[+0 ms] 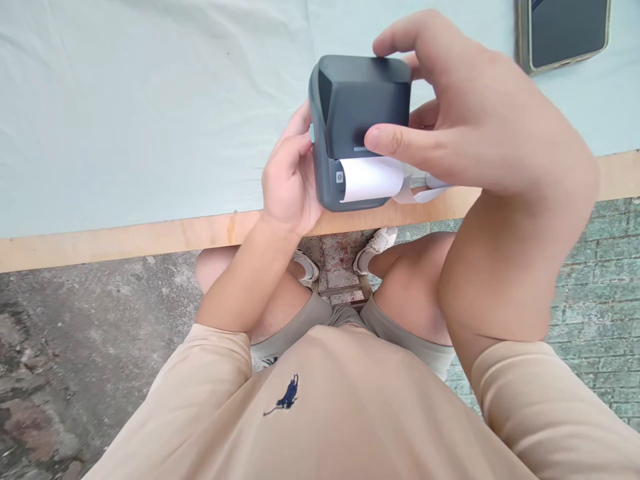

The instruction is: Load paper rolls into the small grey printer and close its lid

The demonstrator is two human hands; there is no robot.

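A dark label printer (pixel 370 100) is held up over the near edge of the table, its lid facing me. My left hand (pixel 293 173) grips it from the left side, with the thumb by a light teal button (pixel 313 133). Over the right side reaches my right hand (pixel 480 120), its thumb pressing on the lid and its fingers around the far right corner. A strip of white label paper (pixel 373 179) curls out below the lid. More of that strip trails to the right, partly behind my right hand.
A pale cloth (pixel 150 120) covers the table, whose wooden edge (pixel 125 237) runs in front of my knees. At the far right lies a phone (pixel 567 33) in a case. Below are my legs, shoes and a paved floor (pixel 595 287).
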